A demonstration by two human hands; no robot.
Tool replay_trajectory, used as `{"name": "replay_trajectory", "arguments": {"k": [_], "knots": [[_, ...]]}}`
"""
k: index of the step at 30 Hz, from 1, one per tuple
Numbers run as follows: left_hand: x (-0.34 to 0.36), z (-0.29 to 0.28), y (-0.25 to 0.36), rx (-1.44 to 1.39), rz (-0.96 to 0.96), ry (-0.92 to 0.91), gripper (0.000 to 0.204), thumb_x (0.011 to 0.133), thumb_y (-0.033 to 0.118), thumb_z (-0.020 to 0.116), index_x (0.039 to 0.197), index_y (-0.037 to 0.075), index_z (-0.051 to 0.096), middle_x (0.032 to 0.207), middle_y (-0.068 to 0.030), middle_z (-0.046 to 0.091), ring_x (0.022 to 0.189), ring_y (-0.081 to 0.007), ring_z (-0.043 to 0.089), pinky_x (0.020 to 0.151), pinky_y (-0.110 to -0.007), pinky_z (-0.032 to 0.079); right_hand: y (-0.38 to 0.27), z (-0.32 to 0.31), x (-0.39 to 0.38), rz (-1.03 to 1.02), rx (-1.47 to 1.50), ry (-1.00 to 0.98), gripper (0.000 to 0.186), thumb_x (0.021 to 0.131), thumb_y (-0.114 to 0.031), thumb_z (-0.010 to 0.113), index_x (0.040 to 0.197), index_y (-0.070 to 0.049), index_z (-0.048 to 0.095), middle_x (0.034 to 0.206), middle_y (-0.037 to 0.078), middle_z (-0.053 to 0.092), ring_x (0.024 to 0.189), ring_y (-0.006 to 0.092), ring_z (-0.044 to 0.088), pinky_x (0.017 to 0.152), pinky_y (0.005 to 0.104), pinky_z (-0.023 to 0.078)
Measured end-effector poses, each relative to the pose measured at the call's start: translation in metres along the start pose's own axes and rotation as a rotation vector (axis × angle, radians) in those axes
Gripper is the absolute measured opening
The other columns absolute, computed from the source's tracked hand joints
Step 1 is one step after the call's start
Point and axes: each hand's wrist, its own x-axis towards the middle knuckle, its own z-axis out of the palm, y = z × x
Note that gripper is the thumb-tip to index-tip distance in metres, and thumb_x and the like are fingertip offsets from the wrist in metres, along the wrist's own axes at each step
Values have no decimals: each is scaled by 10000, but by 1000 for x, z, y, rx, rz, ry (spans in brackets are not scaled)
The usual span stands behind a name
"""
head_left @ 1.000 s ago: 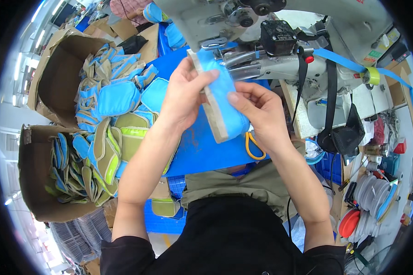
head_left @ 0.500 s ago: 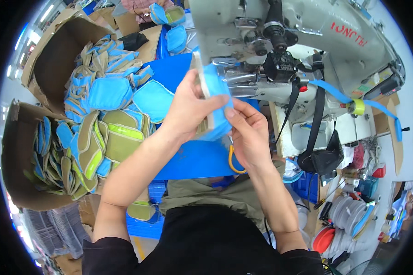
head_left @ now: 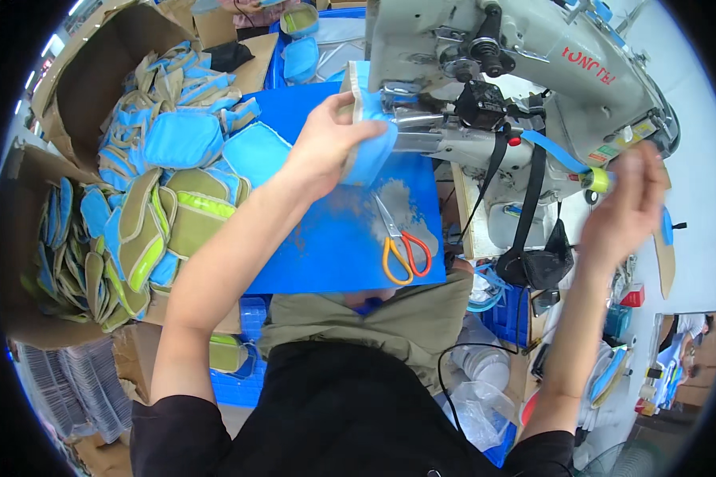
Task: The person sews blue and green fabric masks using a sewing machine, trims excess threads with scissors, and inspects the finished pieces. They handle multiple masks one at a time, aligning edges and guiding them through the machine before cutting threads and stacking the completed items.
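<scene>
My left hand (head_left: pixel 326 147) is closed on a blue fabric pouch piece (head_left: pixel 374 155) with a pale beige edge, thumb on its blue face. The piece stands against the metal binding guide (head_left: pixel 418 141) at the end of the sewing machine's (head_left: pixel 533 44) arm. Over at the right, my right hand (head_left: pixel 624 207) is raised beside a blue binding strip (head_left: pixel 555 151) and a yellow-green ring (head_left: pixel 597 180). Motion smears its fingers, so whether it touches the strip is unclear. Scissors (head_left: pixel 406 253) with orange and yellow handles lie on the blue tabletop (head_left: pixel 318 258).
At the left, cardboard boxes (head_left: pixel 36 294) hold sewn blue and green-beige pouches (head_left: pixel 203 215). A flat blue piece (head_left: pixel 256 153) lies by the pile. Black straps and a black pouch (head_left: pixel 545 266) hang under the machine. Another person's arm (head_left: pixel 254 6) shows at the far edge.
My right hand has let go of the blue pouch piece and swung right toward the strip, uncovering the scissors. The left hand still holds the piece at the machine.
</scene>
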Motion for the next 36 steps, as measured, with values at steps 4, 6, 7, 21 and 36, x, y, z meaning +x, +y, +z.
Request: {"name": "replay_trajectory", "arguments": {"k": [4, 6, 7, 21, 36], "knots": [[1, -12, -4, -97, -23, -2, 719, 891, 108, 767, 1472, -123, 411, 1235, -174, 669, 1080, -216, 677, 898, -345, 566, 31, -56, 138, -229, -298, 65, 409, 973, -150, 752, 1324, 39, 663, 1230, 120, 705, 1120, 157, 645, 1000, 287, 483], [8, -1, -9, -156, -38, -34, 575, 933, 137, 738, 1397, -94, 488, 1173, -137, 676, 1040, -189, 680, 870, -329, 568, 60, -115, 226, -205, -440, 26, 469, 950, -209, 785, 1329, 40, 666, 1228, 120, 704, 1100, 167, 644, 1008, 299, 476], [8, 0, -8, -165, -48, -15, 463, 957, 139, 722, 1334, -61, 543, 1117, -103, 685, 1005, -165, 688, 849, -319, 575, 85, -134, 263, -183, -473, 8, 491, 946, -258, 792, 1331, 24, 676, 1215, 107, 709, 1089, 165, 637, 1002, 312, 471], [-18, -21, -34, -102, 159, 62, 403, 981, 79, 725, 1329, -26, 551, 1080, -110, 753, 950, -152, 723, 812, -297, 586, 185, -192, 291, 349, -126, 49, 463, 1090, -430, 565, 1253, -12, 681, 1148, 93, 740, 1077, 183, 678, 992, 350, 491], [-59, -56, -56, -247, 50, 140, 400, 1003, 87, 704, 1366, 3, 557, 1147, -92, 747, 1001, -140, 723, 861, -306, 599, 93, -7, -257, 383, -611, -1082, 666, 798, -119, 856, 1384, -23, 553, 1085, 171, 677, 996, 355, 695, 865, 390, 562]]}}
